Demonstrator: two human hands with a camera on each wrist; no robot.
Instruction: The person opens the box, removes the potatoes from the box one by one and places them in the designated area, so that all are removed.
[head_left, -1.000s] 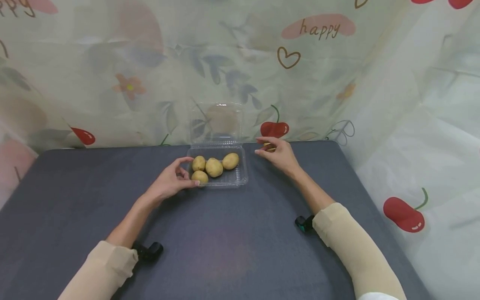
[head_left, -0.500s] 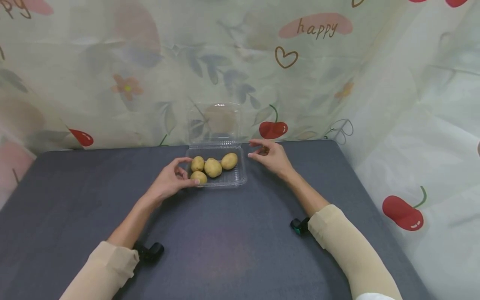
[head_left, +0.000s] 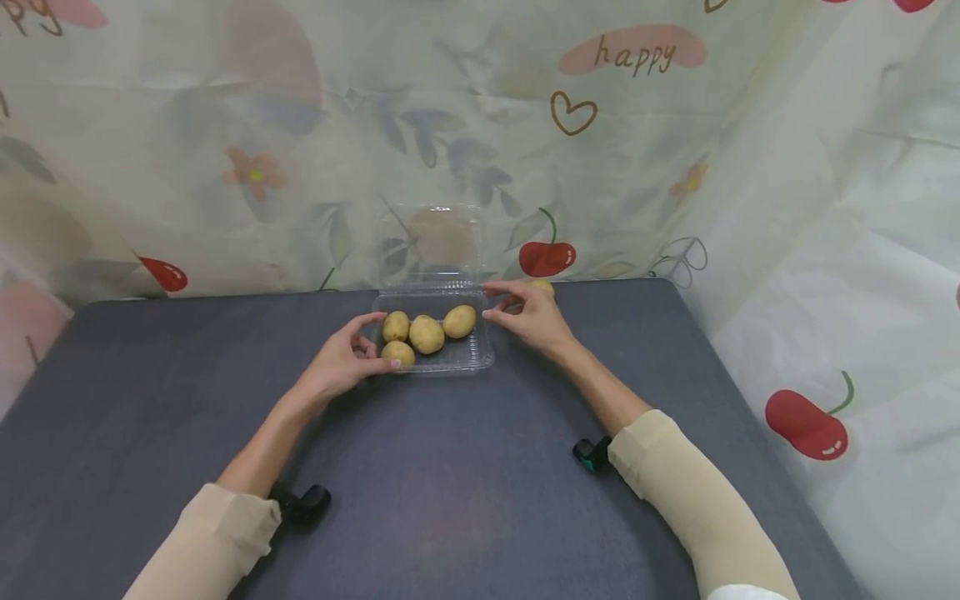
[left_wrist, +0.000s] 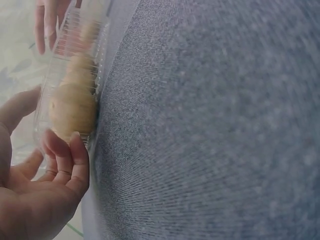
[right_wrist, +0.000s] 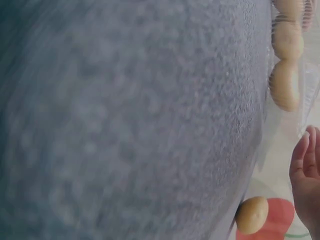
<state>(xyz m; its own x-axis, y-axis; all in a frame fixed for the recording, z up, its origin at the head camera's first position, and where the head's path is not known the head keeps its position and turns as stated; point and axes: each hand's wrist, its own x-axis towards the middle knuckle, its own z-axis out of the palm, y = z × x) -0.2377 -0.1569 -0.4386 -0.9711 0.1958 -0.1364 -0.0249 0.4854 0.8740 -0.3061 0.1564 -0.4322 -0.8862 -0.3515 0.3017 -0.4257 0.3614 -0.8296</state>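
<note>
A clear plastic clamshell container (head_left: 472, 367) sits at the table's back with its lid (head_left: 431, 237) raised and several potatoes (head_left: 427, 335) inside. My left hand (head_left: 341, 362) holds its left end, thumb at the front corner and index finger toward the back; in the left wrist view, curled fingers (left_wrist: 65, 155) lie against the clear wall beside a potato (left_wrist: 72, 112). At the right rim, near the hinge, my right hand (head_left: 534, 318) has its thumb and index fingertips apart and nothing seen between them. A loose potato (head_left: 542, 287) lies behind that hand, partly hidden in the head view.
A dark grey cloth covers the table (head_left: 450, 483). Right behind its far edge hangs a printed curtain (head_left: 300, 150), close to the raised lid. A thin looped wire (head_left: 686, 258) shows by the back right corner.
My right hand has moved left to the container's right rim, away from the loose potato, which now shows behind it. The left hand and the container have stayed in place.
</note>
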